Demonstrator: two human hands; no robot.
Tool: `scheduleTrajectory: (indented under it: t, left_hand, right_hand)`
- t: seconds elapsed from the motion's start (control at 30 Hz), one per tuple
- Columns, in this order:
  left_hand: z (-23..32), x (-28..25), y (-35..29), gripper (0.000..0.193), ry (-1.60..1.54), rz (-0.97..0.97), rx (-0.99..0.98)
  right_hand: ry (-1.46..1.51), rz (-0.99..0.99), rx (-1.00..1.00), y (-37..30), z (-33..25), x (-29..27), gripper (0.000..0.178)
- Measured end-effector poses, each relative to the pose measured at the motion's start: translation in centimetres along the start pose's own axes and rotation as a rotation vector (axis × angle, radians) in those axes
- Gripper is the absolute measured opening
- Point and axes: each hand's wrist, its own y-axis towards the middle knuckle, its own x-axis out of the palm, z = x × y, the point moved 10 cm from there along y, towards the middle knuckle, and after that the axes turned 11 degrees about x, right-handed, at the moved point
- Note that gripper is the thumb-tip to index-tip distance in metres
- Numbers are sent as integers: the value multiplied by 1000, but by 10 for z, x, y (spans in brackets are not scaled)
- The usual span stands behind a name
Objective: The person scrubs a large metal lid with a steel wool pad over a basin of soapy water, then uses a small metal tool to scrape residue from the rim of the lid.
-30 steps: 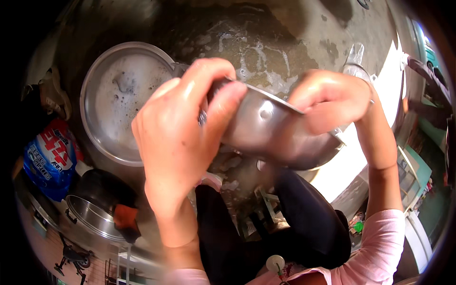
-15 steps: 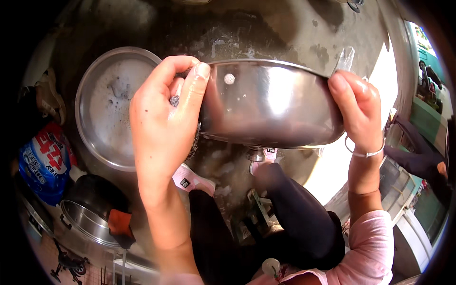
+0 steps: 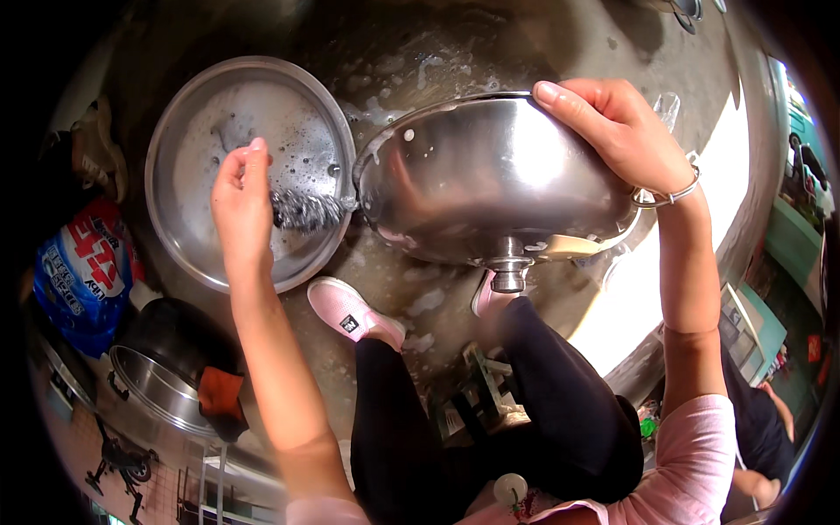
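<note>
My right hand (image 3: 617,131) grips the rim of a shiny steel pan (image 3: 490,175), held tilted in the air with its stubby handle socket pointing down toward me. My left hand (image 3: 241,206) pinches a grey steel wool scrubber (image 3: 306,210) and holds it over a large round soapy steel lid or tray (image 3: 219,105) lying on the wet concrete floor. The scrubber sits just left of the pan's rim. My legs in dark trousers and pink shoes (image 3: 350,315) are below.
A blue and red detergent bag (image 3: 83,271) lies at the left. A steel pot (image 3: 162,376) with an orange cloth sits at the lower left. Soapy water covers the concrete floor (image 3: 411,52). Another person's arm (image 3: 770,420) shows at the lower right.
My left hand has left the pan and moved left over the round lid with the scrubber. The pan has tilted and shifted right, held by my right hand alone.
</note>
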Motion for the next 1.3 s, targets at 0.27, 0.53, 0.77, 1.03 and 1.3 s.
scheduleTrajectory:
  t: [0.27, 0.53, 0.77, 1.03, 1.3]
  left_hand:
    - [-63, 15, -10, 39, 845, -271, 169]
    - [-50, 53, -42, 32, 1136, -506, 782]
    - [-73, 0, -22, 21, 288, -126, 106]
    - [-93, -8, -25, 24, 492, -275, 100]
    - [111, 69, -60, 16, -15, -43, 708]
  right_hand:
    - [170, 24, -143, -1, 1, -13, 33]
    - [46, 282, -284, -21, 5, -22, 29]
    - [102, 487, -237, -30, 24, -27, 25]
    - [70, 545, -271, -32, 18, -23, 24]
    - [149, 484, -194, -33, 27, -24, 24]
